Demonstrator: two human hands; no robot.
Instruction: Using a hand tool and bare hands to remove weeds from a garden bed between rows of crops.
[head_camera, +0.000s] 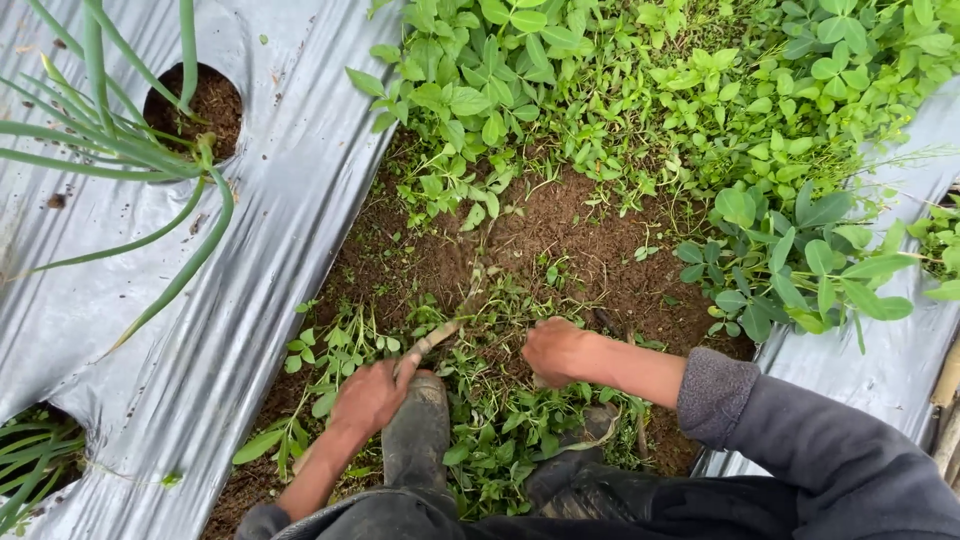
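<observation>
Weeds (480, 400) lie bunched under right hand (553, 352) (grip clamped on them); left hand (370, 397) grips tool (432, 342).

no packages, labels, signs, screens visible

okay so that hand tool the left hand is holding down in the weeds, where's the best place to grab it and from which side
Probably by the pale handle, near its lower end where the left hand already wraps it. The tool slants up and right toward the soil, its working end hidden among the cut weeds, so come from the lower left, along the shaft, keeping clear of the right hand.
</observation>
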